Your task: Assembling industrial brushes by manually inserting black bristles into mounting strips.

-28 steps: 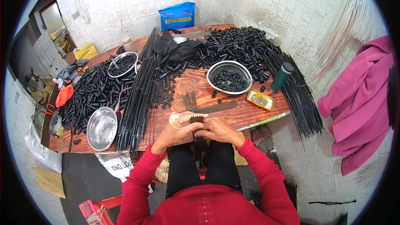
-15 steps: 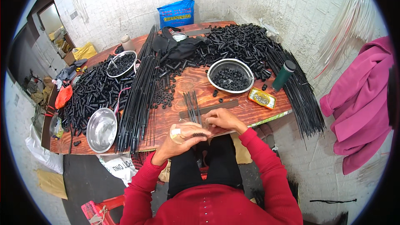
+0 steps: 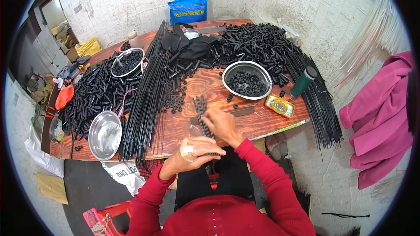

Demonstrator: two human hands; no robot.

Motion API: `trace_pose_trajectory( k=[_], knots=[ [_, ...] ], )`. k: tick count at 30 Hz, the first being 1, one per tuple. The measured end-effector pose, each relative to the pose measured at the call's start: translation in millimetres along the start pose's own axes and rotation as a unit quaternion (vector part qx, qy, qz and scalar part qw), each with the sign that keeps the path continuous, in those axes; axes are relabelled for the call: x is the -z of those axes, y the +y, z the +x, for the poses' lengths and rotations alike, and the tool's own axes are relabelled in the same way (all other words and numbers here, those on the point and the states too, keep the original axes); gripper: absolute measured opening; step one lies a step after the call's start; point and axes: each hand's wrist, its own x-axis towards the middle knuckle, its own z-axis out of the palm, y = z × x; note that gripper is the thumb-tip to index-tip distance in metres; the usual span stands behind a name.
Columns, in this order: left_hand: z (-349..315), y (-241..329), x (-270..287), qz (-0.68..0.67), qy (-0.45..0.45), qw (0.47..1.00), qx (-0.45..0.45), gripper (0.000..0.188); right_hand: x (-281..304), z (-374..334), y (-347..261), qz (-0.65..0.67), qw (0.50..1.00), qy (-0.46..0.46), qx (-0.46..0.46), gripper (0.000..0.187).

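Observation:
A small bundle of thin black rods (image 3: 202, 110) rises over the table's front edge, its lower ends in my left hand (image 3: 192, 152). That hand is closed round them, with a patch of tape on its back, and a row of dark rod ends shows by its thumb and fingers. My right hand (image 3: 222, 126) is beside the bundle, higher up, its fingers bent in and slightly smeared. Whether those fingers pinch a rod or a small part is hidden. Behind the rods, a flat dark bar (image 3: 236, 112) lies on the wooden table (image 3: 201, 81).
Metal bowls stand right, with black rings (image 3: 247, 64), and left, one shiny (image 3: 105, 135). A large rod bundle (image 3: 146, 105) lies left of my hands, between heaps of black tubes (image 3: 96, 96). A yellow tin (image 3: 279, 105) and green bottle (image 3: 303, 82) stand right.
My right hand has moved up and away from my left hand, along the rods. My left hand has shifted slightly right and down, still round the bundle. The view has tilted a little.

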Motion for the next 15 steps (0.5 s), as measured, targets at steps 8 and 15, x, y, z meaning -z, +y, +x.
trace_pose_trajectory(
  k=[8,15],
  knots=[
    [2.3,1.8,1.8,0.006,-0.025,1.0,-0.003,0.032,-8.7,7.6,23.7,-0.058,0.991,-0.081,0.087,0.017],
    [15.5,5.3,1.1,-0.009,-0.003,0.999,0.041,0.021,-17.6,11.5,32.5,0.019,0.992,-0.058,0.114,0.019]
  ],
)
